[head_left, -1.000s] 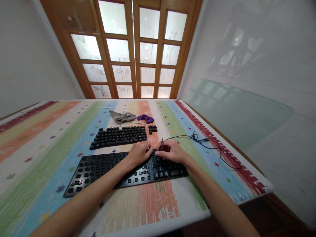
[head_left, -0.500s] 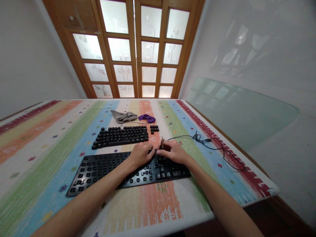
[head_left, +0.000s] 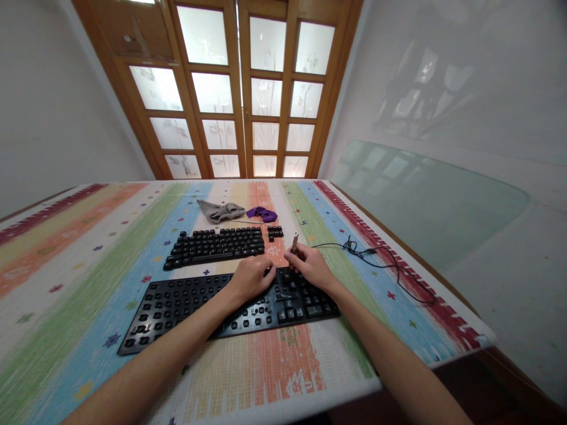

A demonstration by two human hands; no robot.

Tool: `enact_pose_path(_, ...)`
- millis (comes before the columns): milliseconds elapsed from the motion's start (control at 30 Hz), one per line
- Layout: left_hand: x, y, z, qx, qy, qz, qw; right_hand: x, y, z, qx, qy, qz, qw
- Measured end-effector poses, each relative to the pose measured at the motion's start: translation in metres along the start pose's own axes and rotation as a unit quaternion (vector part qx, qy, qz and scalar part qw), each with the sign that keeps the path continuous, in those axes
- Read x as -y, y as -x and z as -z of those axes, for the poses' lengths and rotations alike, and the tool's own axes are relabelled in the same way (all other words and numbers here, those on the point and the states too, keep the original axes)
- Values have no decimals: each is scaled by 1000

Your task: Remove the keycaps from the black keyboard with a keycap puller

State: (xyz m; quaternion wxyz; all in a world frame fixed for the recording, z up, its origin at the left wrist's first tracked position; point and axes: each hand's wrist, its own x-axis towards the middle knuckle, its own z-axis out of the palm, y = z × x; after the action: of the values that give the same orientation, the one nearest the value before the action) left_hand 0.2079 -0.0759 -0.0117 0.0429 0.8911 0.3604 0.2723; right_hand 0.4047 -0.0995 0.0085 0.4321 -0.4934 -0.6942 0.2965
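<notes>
A black keyboard (head_left: 186, 304) lies across the table, its left and middle part stripped of keycaps, with caps still on the number pad at the right. My left hand (head_left: 253, 276) rests over its far edge, fingers curled around it and the thumb lying towards the right. Between the thumb and fingers of my right hand (head_left: 310, 265) is a slim brownish tool (head_left: 295, 242) with a metal-looking end pointing up; its lower part is hidden. This hand is above the number pad. A loose dark piece (head_left: 286, 297) lies on the keyboard below my hands.
Behind the keyboard, removed keycaps (head_left: 212, 245) stand in rows, with a small group of caps (head_left: 275, 232) to their right. Farther back lie a grey cloth (head_left: 220, 212) and a purple cloth (head_left: 262, 213). A black cable (head_left: 354, 247) trails right across the striped tablecloth (head_left: 146, 248).
My right hand has risen slightly with the tool, uncovering more of the number pad. My left hand has stayed at the keyboard's far edge. The camera view has shifted a little.
</notes>
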Motion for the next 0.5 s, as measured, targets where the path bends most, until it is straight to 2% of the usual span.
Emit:
enact_pose_path(267, -2, 2, 5, -78, 44, -53, 995, -1, -2, 5, -39, -83, -2, 996)
enact_pose_path(500, -5, 0, 10, -91, 61, -62, 992, 3, 0, 3, -27, -94, 28, 995)
